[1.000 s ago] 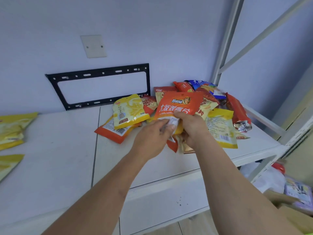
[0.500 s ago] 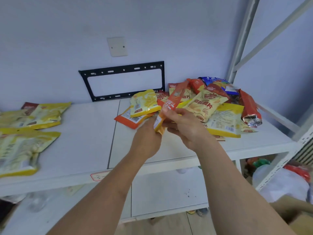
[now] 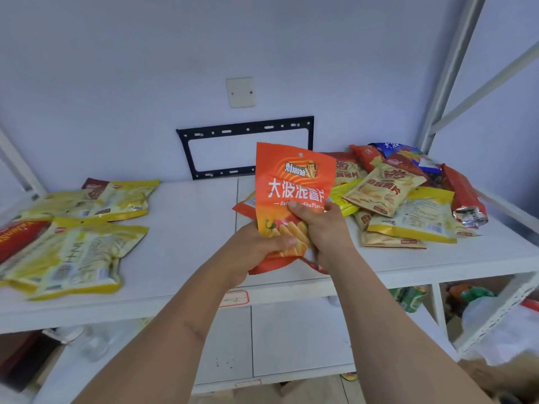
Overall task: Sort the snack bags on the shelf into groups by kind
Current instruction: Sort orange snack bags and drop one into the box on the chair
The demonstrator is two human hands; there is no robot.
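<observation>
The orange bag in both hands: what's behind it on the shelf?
Behind the orange bag, an orange bag's corner pokes out left and a yellow bag's edge right. The black wall bracket stands above. Whatever lies directly behind is covered.

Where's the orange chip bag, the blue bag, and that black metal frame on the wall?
orange chip bag (image 3: 294, 182): head view, front panel by the white lettering.
blue bag (image 3: 392, 147): head view, top edge, back of the pile.
black metal frame (image 3: 248, 130): head view, top bar.

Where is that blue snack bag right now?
In the head view, the blue bag lies at the far right back of the shelf, atop the mixed pile against the wall, just beside the white upright post, behind the red bags.
</observation>
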